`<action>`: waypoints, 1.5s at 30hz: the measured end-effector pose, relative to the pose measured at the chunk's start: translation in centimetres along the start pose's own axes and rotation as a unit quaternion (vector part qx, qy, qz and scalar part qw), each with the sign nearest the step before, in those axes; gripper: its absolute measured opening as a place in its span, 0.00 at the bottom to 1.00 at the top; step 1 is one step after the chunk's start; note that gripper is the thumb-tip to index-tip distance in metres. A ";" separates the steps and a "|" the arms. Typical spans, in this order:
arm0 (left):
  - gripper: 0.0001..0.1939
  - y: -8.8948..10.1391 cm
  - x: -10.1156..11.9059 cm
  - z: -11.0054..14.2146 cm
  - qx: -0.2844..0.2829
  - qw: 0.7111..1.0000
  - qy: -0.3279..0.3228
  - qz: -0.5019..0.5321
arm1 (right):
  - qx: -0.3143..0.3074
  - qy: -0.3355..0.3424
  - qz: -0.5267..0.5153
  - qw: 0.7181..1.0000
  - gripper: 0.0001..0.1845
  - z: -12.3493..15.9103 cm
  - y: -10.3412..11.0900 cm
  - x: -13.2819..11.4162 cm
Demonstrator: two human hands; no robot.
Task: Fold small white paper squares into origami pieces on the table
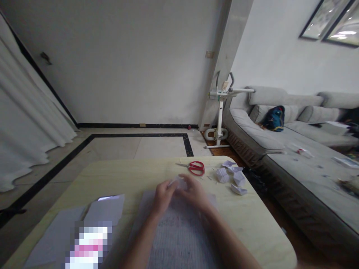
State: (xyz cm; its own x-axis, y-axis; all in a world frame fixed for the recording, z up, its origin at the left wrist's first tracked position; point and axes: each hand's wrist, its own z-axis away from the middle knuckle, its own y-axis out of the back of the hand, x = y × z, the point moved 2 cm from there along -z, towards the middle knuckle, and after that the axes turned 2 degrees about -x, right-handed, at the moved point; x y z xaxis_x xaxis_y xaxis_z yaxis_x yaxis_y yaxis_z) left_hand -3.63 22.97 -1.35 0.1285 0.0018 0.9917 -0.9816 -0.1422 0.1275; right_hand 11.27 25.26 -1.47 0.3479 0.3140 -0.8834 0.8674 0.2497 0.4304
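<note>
My left hand (pixel 163 195) and my right hand (pixel 194 191) meet over the middle of the table, both closed on a small piece of white folded paper (pixel 181 182). Its exact shape is blurred and partly covered by my fingers. Under my forearms lies a large sheet of paper with writing (pixel 179 239). Just beyond my right hand are scissors with red handles (pixel 197 168), their blades pointing left. Several folded paper pieces (pixel 223 175) sit in a group at the table's far right, with small paper scraps near them.
Paper sheets (pixel 60 228) lie on the left of the pale wooden table (pixel 260 224), beside a pixelated bright patch. A grey sofa (pixel 297 168) with a blue backpack (pixel 275 118) stands at right. White exercise equipment (pixel 220 112) stands beyond the table, and a curtain (pixel 25 112) hangs at left.
</note>
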 end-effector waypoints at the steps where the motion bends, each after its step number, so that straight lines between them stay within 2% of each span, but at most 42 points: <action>1: 0.17 0.1 0.0 0.0 0.002 1.000 -0.003 -0.004 | -0.001 0.008 0.007 1.000 0.27 0.0 0.0 -0.1; 6: 0.18 0.9 0.0 -0.3 0.023 1.000 -0.004 -0.011 | -0.006 0.004 0.030 1.000 0.28 0.1 -0.4 0.0; 12: 0.18 0.6 -0.3 -0.3 -0.008 1.000 -0.006 0.007 | 0.021 0.003 0.007 1.000 0.31 0.2 -0.6 0.6; 17: 0.16 0.0 -0.1 0.0 -0.018 0.999 -0.006 0.035 | 0.035 -0.014 0.004 0.999 0.25 0.1 -0.4 0.2; 21: 0.15 0.0 0.7 0.3 -0.016 0.999 -0.015 0.036 | 0.047 -0.027 -0.031 0.998 0.13 0.1 -0.3 -0.7; 24: 0.14 0.0 1.2 0.4 -0.018 0.999 -0.025 0.029 | 0.053 -0.040 -0.064 0.996 0.12 0.1 -0.1 -0.9; 33: 0.11 0.0 1.2 0.7 -0.007 0.999 -0.048 0.015 | 0.017 -0.001 -0.072 0.997 0.09 -0.1 0.4 -0.8; 42: 0.12 0.2 0.9 0.4 0.000 0.998 -0.032 0.046 | -0.036 -0.072 -0.024 0.997 0.12 0.0 0.0 -0.4; 45: 0.12 0.2 1.0 0.4 -0.020 0.998 -0.048 0.043 | -0.047 -0.072 -0.019 0.996 0.10 -0.1 0.0 -0.3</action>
State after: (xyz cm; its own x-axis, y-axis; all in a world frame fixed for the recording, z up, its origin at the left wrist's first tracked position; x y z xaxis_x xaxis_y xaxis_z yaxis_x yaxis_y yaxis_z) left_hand -3.65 22.56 -0.38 0.0543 -0.1048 0.9930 -0.9942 -0.0982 0.0440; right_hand 11.09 25.22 -1.20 0.3686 0.1701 -0.9139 0.8459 0.3464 0.4056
